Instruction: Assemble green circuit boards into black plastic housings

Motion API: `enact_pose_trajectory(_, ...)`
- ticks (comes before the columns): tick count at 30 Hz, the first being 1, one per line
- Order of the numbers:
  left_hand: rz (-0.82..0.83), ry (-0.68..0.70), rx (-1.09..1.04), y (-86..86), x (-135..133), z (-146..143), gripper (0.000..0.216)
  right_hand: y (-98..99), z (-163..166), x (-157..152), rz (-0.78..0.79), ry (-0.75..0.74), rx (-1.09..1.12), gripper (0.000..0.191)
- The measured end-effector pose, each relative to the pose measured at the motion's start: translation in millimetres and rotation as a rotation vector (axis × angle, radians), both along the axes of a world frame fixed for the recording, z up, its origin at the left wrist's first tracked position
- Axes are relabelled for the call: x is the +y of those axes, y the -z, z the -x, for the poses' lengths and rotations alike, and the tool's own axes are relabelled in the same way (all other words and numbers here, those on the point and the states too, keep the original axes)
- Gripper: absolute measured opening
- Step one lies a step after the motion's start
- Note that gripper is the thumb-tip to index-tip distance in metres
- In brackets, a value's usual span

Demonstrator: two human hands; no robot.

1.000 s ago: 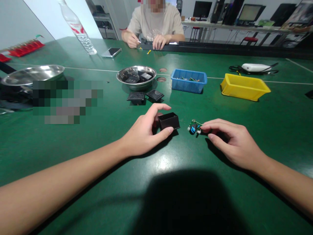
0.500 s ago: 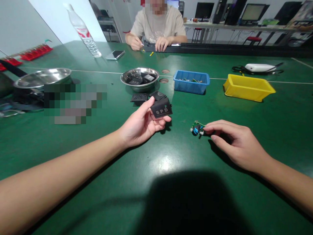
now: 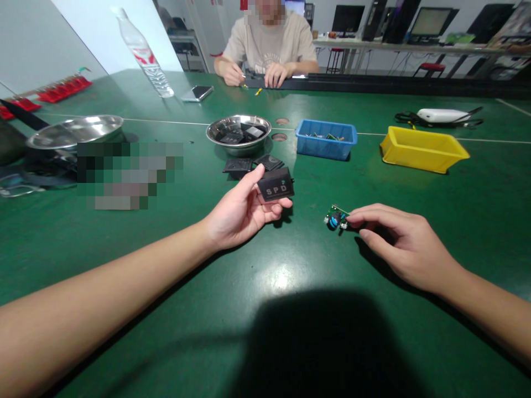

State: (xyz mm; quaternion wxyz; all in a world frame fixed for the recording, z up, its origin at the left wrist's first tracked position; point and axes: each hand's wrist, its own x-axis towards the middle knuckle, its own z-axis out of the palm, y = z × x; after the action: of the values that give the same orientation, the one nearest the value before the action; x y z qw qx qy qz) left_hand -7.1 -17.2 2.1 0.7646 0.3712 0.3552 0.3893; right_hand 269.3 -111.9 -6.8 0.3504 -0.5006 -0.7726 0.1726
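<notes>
My left hand (image 3: pixel 240 213) holds a small black plastic housing (image 3: pixel 275 184) marked "SPD", lifted a little off the green table (image 3: pixel 166 249), fingers wrapped round it. My right hand (image 3: pixel 398 243) rests on the table and pinches the edge of a small green circuit board (image 3: pixel 336 217) with a blue part on it. Two black covers (image 3: pixel 253 165) lie just beyond the housing.
A steel bowl (image 3: pixel 237 132) of black parts, a blue bin (image 3: pixel 326 138) and a yellow bin (image 3: pixel 423 149) stand across the middle. A larger steel dish (image 3: pixel 72 131) is at the left. A water bottle (image 3: pixel 143 52) and phone (image 3: pixel 197 93) lie farther back. Another person (image 3: pixel 269 47) works opposite.
My left hand lifted the black housing off the table and turned it so the "SPD" face shows. My right hand stayed on the circuit board.
</notes>
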Motion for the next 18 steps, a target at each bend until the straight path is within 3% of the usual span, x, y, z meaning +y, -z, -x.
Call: enact_pose_trajectory(18,0.021,0.059,0.000,-0.6,1.1,3.5,0.051,1.1,-0.4,0.4,-0.003,-0.009,-0.004,0.020)
